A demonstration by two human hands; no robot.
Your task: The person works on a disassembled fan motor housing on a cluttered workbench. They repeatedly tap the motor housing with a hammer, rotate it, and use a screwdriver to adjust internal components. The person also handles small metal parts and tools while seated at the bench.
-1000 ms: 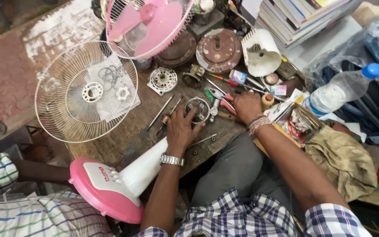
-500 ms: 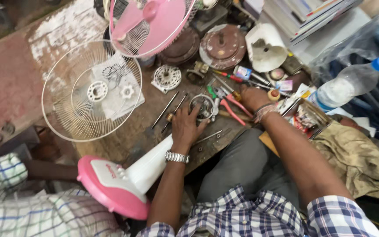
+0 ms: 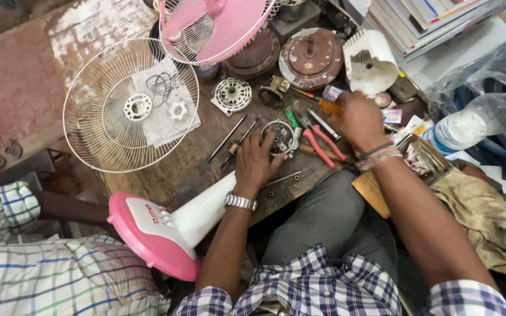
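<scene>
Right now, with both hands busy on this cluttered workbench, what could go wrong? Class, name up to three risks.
1. The left hand steadies the round metal motor part among loose rods and screws; small pieces could roll off the bench.
2. The right hand reaches over the red pliers and may knock them.
3. The fan guard overhangs the bench edge and might slide off.

A small round metal motor part [image 3: 279, 138], grey with a dark open centre, lies flat on the worn wooden surface [image 3: 194, 158] under the left fingertips. An orange-handled screwdriver [image 3: 328, 107] sits in the right grip, its handle poking out leftward just above the red-handled pliers [image 3: 323, 143].
</scene>
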